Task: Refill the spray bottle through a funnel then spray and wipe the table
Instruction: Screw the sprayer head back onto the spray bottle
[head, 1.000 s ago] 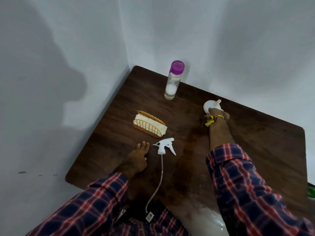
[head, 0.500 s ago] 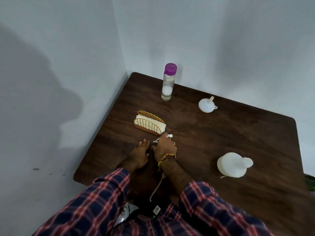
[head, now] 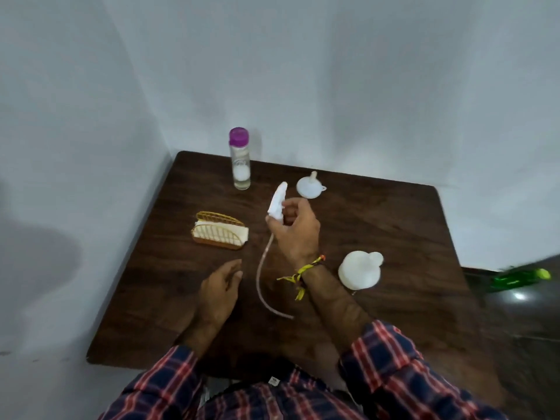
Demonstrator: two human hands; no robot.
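The right hand (head: 295,230) grips the white plastic trigger sprayer head (head: 277,204) with its dip tube (head: 262,277) trailing, apparently bound for the open white spray bottle (head: 359,269), while the left hand (head: 221,291) hovers with fingers relaxed.

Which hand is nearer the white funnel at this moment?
Right. The right hand, raised and holding the sprayer head, is just in front of and left of the funnel. The left hand is open, far nearer the table's front edge.

no readable text, labels, brands or numbers on anything in view.
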